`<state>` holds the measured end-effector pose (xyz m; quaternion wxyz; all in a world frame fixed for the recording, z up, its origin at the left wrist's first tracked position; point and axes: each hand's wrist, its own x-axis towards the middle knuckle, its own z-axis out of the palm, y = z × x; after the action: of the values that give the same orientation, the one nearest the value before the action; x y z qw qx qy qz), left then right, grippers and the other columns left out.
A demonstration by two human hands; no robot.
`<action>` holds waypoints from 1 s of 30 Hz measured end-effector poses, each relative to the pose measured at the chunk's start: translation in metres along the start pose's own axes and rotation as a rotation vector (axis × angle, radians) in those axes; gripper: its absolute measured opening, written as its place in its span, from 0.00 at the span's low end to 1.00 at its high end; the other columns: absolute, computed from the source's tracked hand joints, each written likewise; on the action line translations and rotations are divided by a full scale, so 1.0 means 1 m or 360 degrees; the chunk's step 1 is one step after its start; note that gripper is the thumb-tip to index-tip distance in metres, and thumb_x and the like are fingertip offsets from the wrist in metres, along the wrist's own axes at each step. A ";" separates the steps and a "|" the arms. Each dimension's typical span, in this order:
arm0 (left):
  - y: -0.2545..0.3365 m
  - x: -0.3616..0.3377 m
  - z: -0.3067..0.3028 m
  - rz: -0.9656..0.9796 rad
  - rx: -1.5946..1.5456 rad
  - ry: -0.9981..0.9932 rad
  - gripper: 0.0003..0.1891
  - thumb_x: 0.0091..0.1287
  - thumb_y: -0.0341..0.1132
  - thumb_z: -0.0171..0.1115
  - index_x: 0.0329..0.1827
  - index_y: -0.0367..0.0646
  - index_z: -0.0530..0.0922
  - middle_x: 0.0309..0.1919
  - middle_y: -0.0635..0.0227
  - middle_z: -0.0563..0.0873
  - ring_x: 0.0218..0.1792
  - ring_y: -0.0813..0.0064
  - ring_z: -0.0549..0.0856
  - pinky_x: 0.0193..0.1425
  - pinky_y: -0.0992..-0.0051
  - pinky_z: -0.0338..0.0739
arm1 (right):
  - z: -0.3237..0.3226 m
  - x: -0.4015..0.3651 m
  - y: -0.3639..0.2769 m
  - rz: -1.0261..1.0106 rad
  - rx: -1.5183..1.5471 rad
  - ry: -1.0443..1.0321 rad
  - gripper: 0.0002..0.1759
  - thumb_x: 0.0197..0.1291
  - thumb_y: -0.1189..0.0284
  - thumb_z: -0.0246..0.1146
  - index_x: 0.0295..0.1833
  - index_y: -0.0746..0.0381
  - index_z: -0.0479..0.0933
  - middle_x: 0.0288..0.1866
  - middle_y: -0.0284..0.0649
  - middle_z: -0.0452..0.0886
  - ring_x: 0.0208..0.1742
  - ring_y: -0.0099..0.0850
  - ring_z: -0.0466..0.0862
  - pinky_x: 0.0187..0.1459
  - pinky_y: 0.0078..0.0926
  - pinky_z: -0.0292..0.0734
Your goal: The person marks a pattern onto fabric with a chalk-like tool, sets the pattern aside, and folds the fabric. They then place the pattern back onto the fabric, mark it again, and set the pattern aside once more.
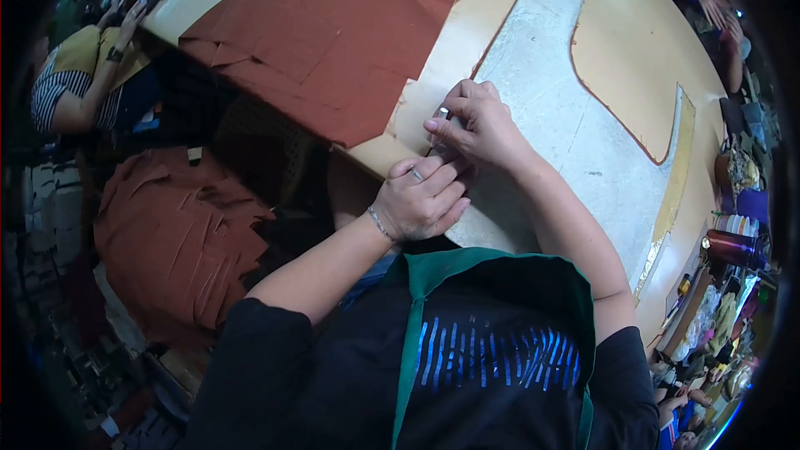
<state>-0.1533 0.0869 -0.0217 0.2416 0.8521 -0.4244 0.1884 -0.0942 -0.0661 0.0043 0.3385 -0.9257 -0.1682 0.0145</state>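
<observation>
A large pale grey pattern template point(542, 92) lies on the table, with thin edges of rust-brown fabric showing along its border. At its near left edge my right hand point(479, 125) pinches a small pen-like tool point(442, 114) with a white end; its working tip is hidden. Just below, close against the right fingertips, my left hand point(423, 200) is closed at the template's corner. Whatever lies inside those curled left fingers is hidden.
Rust-brown fabric pieces point(333, 42) cover the table on the left. A heap of brown cut pieces point(175, 242) sits lower left. Another person's arm point(100, 87) is at the far left, other people's hands point(721, 17) at upper right. A dark red tumbler point(733, 248) stands right.
</observation>
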 end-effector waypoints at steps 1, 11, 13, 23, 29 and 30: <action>0.000 0.000 0.001 -0.0012 -0.0003 0.0008 0.11 0.53 0.40 0.58 0.37 0.48 0.80 0.45 0.72 0.79 0.47 0.74 0.75 0.50 0.73 0.63 | -0.004 0.002 -0.002 0.0023 -0.0024 0.0006 0.17 0.51 0.57 0.60 0.33 0.62 0.78 0.36 0.44 0.73 0.40 0.43 0.70 0.42 0.38 0.68; 0.014 0.095 -0.014 -0.0249 -0.0073 -0.1193 0.14 0.55 0.40 0.58 0.44 0.48 0.77 0.45 0.64 0.76 0.49 0.70 0.74 0.48 0.59 0.67 | -0.037 0.063 0.074 0.0170 -0.0170 0.0378 0.17 0.52 0.62 0.60 0.27 0.67 0.75 0.29 0.51 0.74 0.34 0.47 0.74 0.38 0.38 0.69; 0.008 0.101 0.012 0.0004 -0.0036 -0.0731 0.18 0.57 0.43 0.56 0.50 0.49 0.73 0.52 0.61 0.71 0.56 0.65 0.68 0.53 0.53 0.63 | -0.040 0.066 0.077 0.0163 -0.0164 0.0338 0.18 0.52 0.61 0.61 0.27 0.67 0.75 0.30 0.53 0.74 0.35 0.48 0.75 0.38 0.38 0.69; -0.001 0.107 0.027 -0.0032 -0.0099 -0.0884 0.27 0.59 0.53 0.50 0.62 0.59 0.65 0.66 0.67 0.56 0.68 0.62 0.51 0.61 0.44 0.51 | -0.121 0.156 0.167 0.0646 -0.0141 0.0552 0.22 0.55 0.60 0.57 0.36 0.73 0.75 0.39 0.56 0.77 0.44 0.50 0.76 0.46 0.40 0.70; -0.004 0.111 0.028 -0.0047 -0.0127 -0.0869 0.26 0.58 0.55 0.52 0.60 0.61 0.67 0.65 0.69 0.58 0.67 0.64 0.54 0.60 0.46 0.55 | -0.150 0.210 0.230 0.0674 -0.0230 0.1034 0.19 0.54 0.59 0.57 0.38 0.67 0.77 0.37 0.51 0.79 0.40 0.45 0.79 0.43 0.35 0.72; -0.004 0.111 0.028 -0.0045 -0.0132 -0.0860 0.26 0.58 0.55 0.52 0.60 0.62 0.67 0.65 0.69 0.59 0.67 0.64 0.55 0.60 0.47 0.55 | -0.148 0.213 0.235 0.0638 -0.0078 0.1170 0.19 0.54 0.59 0.58 0.37 0.65 0.77 0.35 0.49 0.80 0.38 0.43 0.79 0.41 0.34 0.72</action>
<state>-0.0833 0.0030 0.0131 0.1569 0.8667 -0.4689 -0.0667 0.1981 -0.2581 -0.0116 0.3445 -0.8914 0.1469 -0.2552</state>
